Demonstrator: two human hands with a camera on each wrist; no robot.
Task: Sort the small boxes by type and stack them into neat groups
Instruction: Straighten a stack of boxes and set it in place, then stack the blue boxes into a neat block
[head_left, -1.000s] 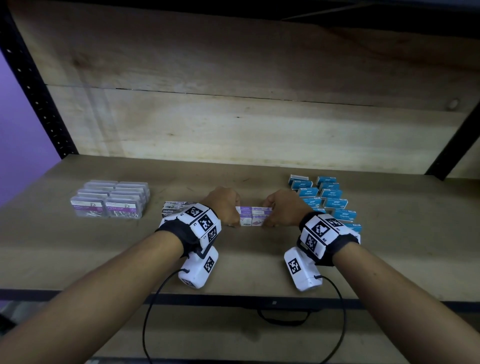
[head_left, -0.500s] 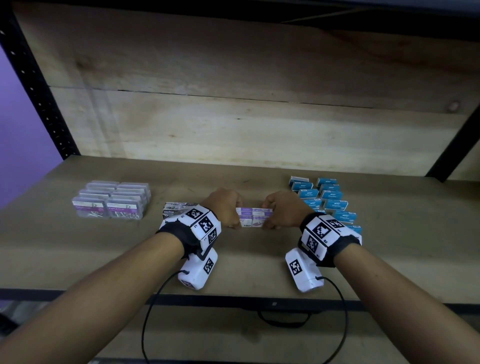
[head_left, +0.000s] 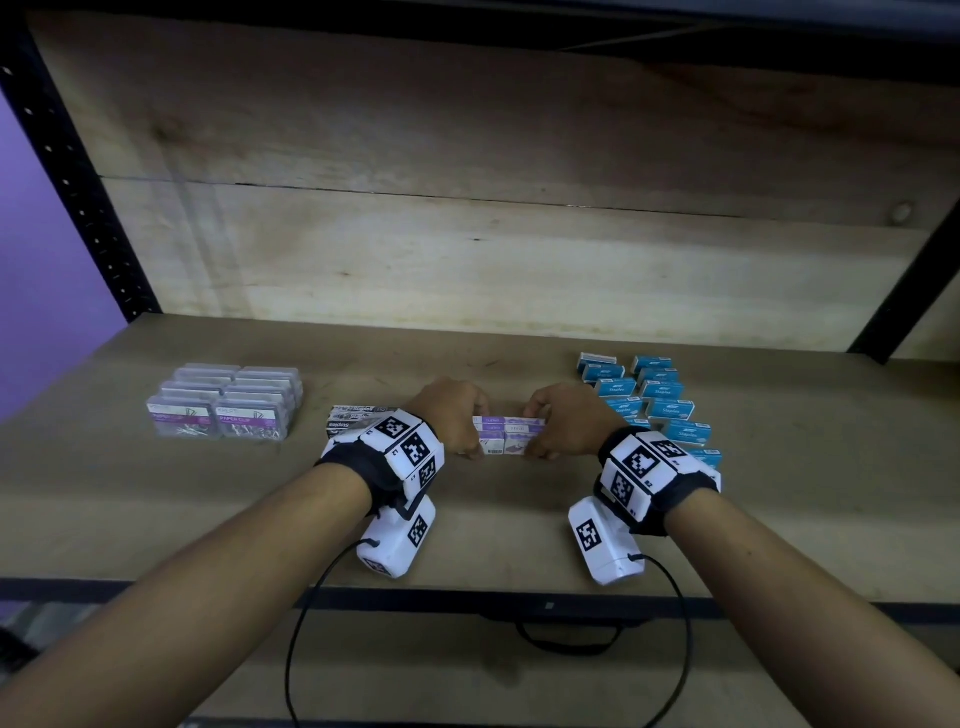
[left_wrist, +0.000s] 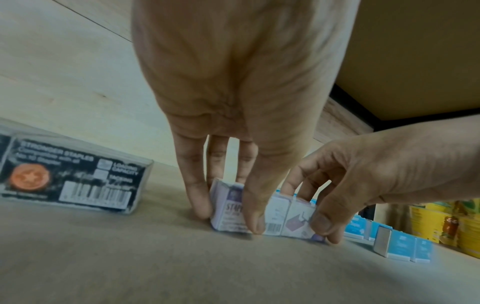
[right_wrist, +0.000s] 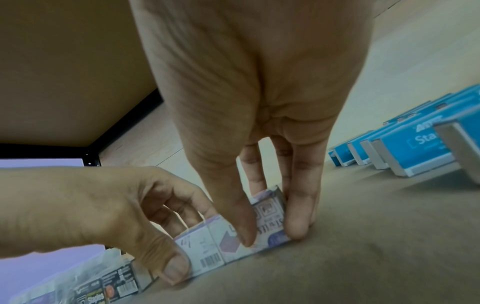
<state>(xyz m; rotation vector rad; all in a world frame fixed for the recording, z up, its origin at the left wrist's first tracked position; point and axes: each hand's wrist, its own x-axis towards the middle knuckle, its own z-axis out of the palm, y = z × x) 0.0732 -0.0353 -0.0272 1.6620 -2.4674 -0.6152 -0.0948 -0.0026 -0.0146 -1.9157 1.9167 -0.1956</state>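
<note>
A small group of purple-and-white staple boxes stands on the wooden shelf in the middle, between both hands. My left hand pinches its left end, thumb in front and fingers behind, as the left wrist view shows at the boxes. My right hand pinches the right end the same way around the boxes. In the wrist views the left hand and right hand both reach down to the shelf surface.
Clear paper-clip boxes sit grouped at the left. Black staple boxes lie just left of my left wrist, also close in the left wrist view. Blue staple boxes stand in two rows at the right. Yellow packages show far right.
</note>
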